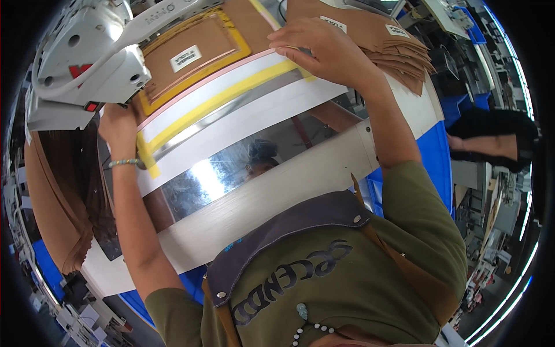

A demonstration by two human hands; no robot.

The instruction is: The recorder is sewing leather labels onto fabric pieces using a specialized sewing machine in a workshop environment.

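A layered template board (214,87) lies on the worktable, with a yellow-bordered brown panel, a small white label, pink edging, yellow tape and white strips. My left hand (118,124), below a beaded bracelet, is at the board's left end under the white machine head (87,63); its fingertips are hidden. My right hand (315,52) curls over the board's upper right corner, thumb and fingertips closed on the edge. A shiny mirror-like plate (225,173) lies nearer me.
Labelled brown pieces (399,55) are piled at upper right. More brown sheets (55,196) hang at left. Blue bins (430,168) sit beside the table's pale edge (318,173). Another person's arm (491,144) is at right, with cluttered workbenches beyond.
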